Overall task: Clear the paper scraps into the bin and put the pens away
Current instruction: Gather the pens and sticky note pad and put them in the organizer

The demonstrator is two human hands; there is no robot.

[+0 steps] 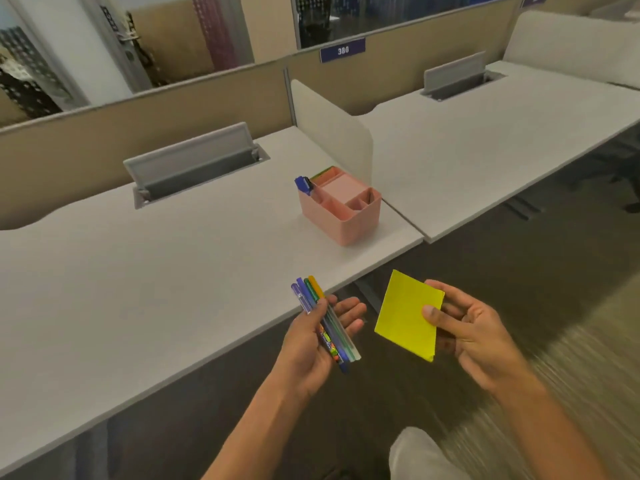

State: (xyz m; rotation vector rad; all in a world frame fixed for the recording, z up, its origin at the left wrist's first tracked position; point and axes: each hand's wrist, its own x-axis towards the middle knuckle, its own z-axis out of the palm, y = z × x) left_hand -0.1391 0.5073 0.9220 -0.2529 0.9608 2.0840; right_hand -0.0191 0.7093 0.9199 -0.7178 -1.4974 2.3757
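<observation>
Holding a fan of pens in my left hand, fingers wrapped around the barrels, just off the near edge of the tabletop. My right hand pinches a yellow paper between thumb and fingers, out past that same edge, over the floor. The tabletop looks swept of scraps and loose pens now, so I judge the gathering is done. Left to go: this paper needs a bin, and I see none in view. The pens need a home too, likely the pink organiser standing by the tabletop's right edge, beside the divider, with one blue pen already poking out of its left compartment. Both drop-offs are not yet done.
</observation>
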